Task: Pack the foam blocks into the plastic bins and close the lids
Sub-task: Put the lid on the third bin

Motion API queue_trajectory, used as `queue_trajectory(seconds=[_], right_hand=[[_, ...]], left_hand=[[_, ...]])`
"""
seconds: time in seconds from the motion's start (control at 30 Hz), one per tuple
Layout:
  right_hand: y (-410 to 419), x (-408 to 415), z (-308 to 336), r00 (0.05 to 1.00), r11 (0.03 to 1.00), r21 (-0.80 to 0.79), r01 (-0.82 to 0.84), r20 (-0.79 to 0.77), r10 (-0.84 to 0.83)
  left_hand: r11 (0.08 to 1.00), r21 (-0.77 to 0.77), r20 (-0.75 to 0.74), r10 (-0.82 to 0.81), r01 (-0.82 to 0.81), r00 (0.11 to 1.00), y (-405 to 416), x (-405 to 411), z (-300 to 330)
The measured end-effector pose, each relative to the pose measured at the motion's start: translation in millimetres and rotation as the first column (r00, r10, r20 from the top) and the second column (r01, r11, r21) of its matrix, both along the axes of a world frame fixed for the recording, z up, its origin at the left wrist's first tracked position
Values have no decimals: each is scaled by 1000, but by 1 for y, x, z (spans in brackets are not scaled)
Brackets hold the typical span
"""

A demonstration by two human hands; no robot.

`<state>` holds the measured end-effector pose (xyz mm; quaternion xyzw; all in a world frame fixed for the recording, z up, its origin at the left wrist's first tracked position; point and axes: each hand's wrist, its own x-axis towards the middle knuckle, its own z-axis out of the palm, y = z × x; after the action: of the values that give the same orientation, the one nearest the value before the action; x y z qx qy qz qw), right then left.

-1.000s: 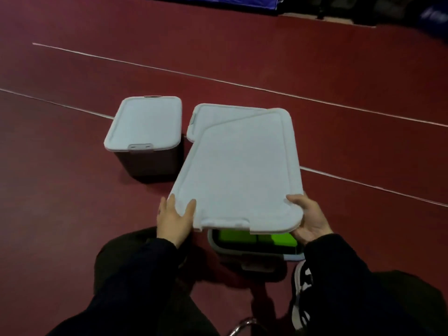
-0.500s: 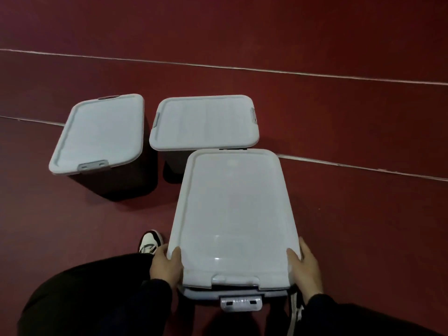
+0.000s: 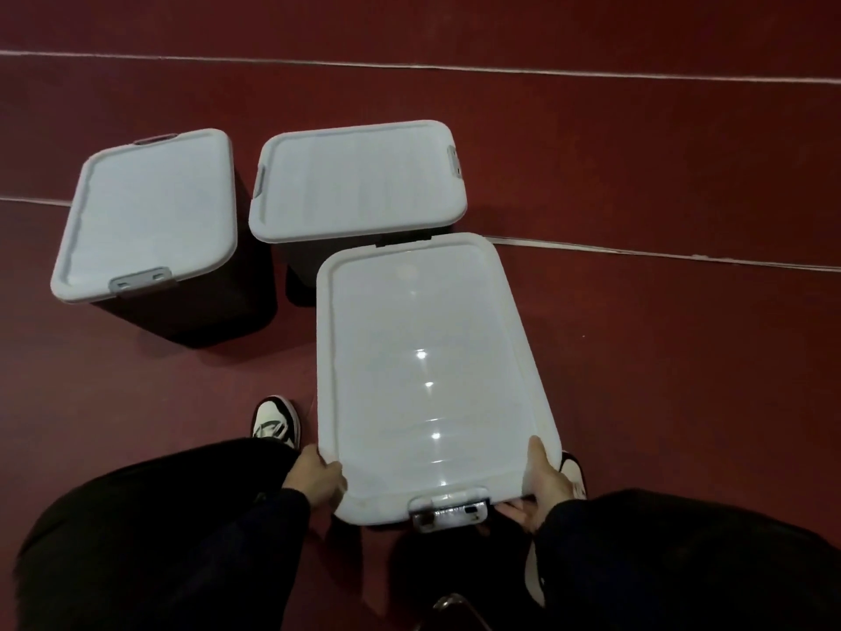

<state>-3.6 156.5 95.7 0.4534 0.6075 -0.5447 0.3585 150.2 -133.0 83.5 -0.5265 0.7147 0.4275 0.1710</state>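
Our left hand and right hand grip the near lid; pressing unevenly may leave its front latch unclipped.

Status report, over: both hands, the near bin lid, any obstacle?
Left hand, right hand grip near lid corners. Lid on bin, front latch unconfirmed. No obstacle.

Lids hide all bin contents; nearest bin body hidden under its lid
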Motion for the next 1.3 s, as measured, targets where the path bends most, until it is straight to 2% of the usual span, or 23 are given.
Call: queue_trajectory(seconds=[0.07,0.13,0.17,0.2,0.27,0.33,0.4,0.5,0.63,0.7,0.8,0.87,0.9,0.93,0.97,1.0,1.07,1.13,1.17,1.2,1.23,1.27,1.3], right_hand=[[1,7,1,997,996,88,-11,-81,19],[6,10,-6,980,969,245,-33,-182,79],[8,9,-5,971,964,265,-21,-224,83],[7,6,-2,961,963,271,6,-268,69],[-2,-14,9,921,964,257,67,-387,39],[-22,-37,25,891,979,189,78,-454,17],[-46,-47,29,867,993,114,34,-497,27],[-62,-37,26,878,995,71,-63,-470,89],[-47,-26,14,816,955,245,-167,-510,273],[-35,-20,9,776,869,431,-244,-451,441],[-22,-13,1,651,655,638,-406,-301,697],[-16,-11,3,538,529,679,-509,-229,811],[-12,-12,4,493,481,685,-546,-201,846],[-10,-14,5,471,449,685,-574,-172,865],[-9,-13,8,463,429,683,-591,-148,874],[-9,-10,11,456,421,684,-596,-143,878],[-12,-5,14,494,484,677,-555,-200,846],[-12,-6,14,542,529,645,-552,-205,815],[-9,-7,13,535,503,635,-586,-162,829],[-5,-10,11,521,473,624,-622,-121,845],[-2,-12,11,508,455,613,-646,-99,856],[0,-15,9,506,455,602,-656,-96,857],[0,-18,8,509,462,591,-661,-100,855]], left_hand=[[998,70,39,-14,11,999,8,4,10],[973,230,103,8,-31,995,19,16,18],[946,319,119,17,-54,993,24,25,19],[906,413,104,51,-89,993,28,33,20],[756,627,55,197,-188,979,39,45,23],[628,722,48,372,-290,927,51,51,18],[591,741,26,450,-319,893,67,55,12],[685,641,4,450,-348,893,100,56,10],[665,651,-56,522,-366,851,159,27,24],[645,678,-80,540,-351,838,190,-2,26],[658,682,-34,466,-320,884,220,-42,44],[804,589,-50,140,-84,989,216,-56,46],[838,530,-80,-99,126,992,209,-59,41],[838,471,-95,-263,276,960,202,-56,35],[843,403,-112,-341,356,933,188,-53,37],[883,299,-148,-331,362,932,169,-49,41],[958,-46,-280,-285,284,917,111,-42,49],[909,-356,-343,-340,214,876,44,-36,48],[839,-490,-265,-401,236,877,11,-33,42],[768,-567,-114,-431,298,895,-20,-26,36],[724,-586,46,-418,364,907,-42,-17,30],[727,-547,160,-395,414,905,-57,-6,24],[767,-479,193,-384,428,903,-66,3,19]])
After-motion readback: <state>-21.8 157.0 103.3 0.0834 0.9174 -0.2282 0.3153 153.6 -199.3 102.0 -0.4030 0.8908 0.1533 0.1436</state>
